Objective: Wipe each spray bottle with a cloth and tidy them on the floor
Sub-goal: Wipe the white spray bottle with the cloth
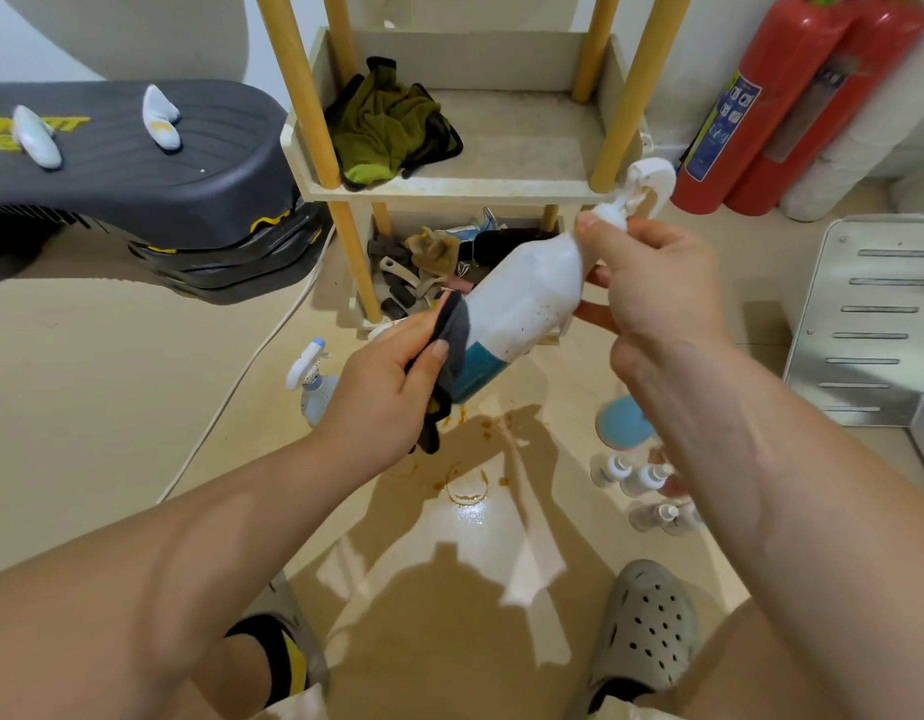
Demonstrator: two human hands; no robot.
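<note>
White plastic spray bottle point(527, 298), blue at its lower end, held tilted in mid-air above the floor point(138, 381), nozzle up and right. Clamped at the neck by right hand point(652, 288), fingers curled round. Dark cloth point(452, 330) pinched in left hand point(392, 387), pressed against bottle's lower part. Stood on floor: smaller spray bottle point(314, 376) left, small bottles point(642, 480) right. Behind: shelf rack point(449, 187), green rag point(387, 132).

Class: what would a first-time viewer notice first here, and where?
The white spray bottle, tilted in mid-air at centre, gripped near its neck by the right hand while the left hand holds a dark cloth against its blue lower end. Next, two red fire extinguishers at top right and an olive rag on the shelf behind.
</note>
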